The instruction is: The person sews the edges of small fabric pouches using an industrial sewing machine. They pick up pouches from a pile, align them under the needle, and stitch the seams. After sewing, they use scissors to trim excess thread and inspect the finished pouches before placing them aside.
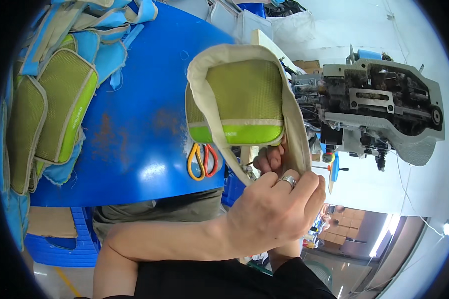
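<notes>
Head view gave me the blue table (154, 74) at nine o'clock, the green pouch (244, 94) with its cream band (297, 134) at one, my left hand (279, 209) at five, pinched on that band; my right hand's (269, 158) grip I couldn't tell. Even, light tension seemed best.

We log: one blue desk (149, 129), one grey machine (379, 94), one pair of scissors (206, 162), its handle loops two. Hands two: left hand (279, 212), right hand (269, 158). Ring (287, 180), one. Mesh pouches: one held pouch (244, 94), at least two heaped pouches (67, 99).
</notes>
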Demonstrator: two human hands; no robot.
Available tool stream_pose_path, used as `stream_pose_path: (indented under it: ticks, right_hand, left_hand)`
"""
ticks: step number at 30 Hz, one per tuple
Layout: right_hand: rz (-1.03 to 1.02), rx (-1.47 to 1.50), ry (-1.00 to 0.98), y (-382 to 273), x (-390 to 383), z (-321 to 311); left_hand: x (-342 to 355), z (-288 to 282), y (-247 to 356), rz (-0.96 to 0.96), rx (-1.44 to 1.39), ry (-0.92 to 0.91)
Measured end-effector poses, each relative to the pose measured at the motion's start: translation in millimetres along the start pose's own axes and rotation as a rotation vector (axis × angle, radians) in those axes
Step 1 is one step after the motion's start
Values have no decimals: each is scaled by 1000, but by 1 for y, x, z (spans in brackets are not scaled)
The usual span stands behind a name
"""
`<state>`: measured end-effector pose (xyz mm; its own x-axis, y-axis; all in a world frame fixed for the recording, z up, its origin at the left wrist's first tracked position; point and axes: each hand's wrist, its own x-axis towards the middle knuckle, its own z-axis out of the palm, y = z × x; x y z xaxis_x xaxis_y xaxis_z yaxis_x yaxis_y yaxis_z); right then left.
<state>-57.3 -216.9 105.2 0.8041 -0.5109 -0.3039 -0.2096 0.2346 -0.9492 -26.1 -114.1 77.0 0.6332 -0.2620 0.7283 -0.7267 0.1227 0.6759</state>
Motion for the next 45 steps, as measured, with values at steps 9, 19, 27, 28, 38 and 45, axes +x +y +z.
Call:
stream_pose_path:
  ticks: [9, 19, 27, 28, 38, 45]
  right_hand:
    - [-18, 462, -43, -19, -13, 7]
    - [18, 524, -45, -1, -20, -1]
    - [-122, 105, -53, 38, -48, -19]
    - [-132, 84, -87, 39, -49, -19]
    - [-563, -243, -240, 54, -25, -9]
    - [-553, 37, -243, 70, 3, -20]
  left_hand:
    - [-4, -8, 6, 43, -16, 149]
    - [-31, -28, 1, -79, -301, 19]
    - [2, -53, -66, -59, 78, 55]
    - [8, -52, -65, -48, 101, 27]
    - [50, -35, -41, -1048, -610, -225]
    - [64, -33, -32, -1116, -479, -287]
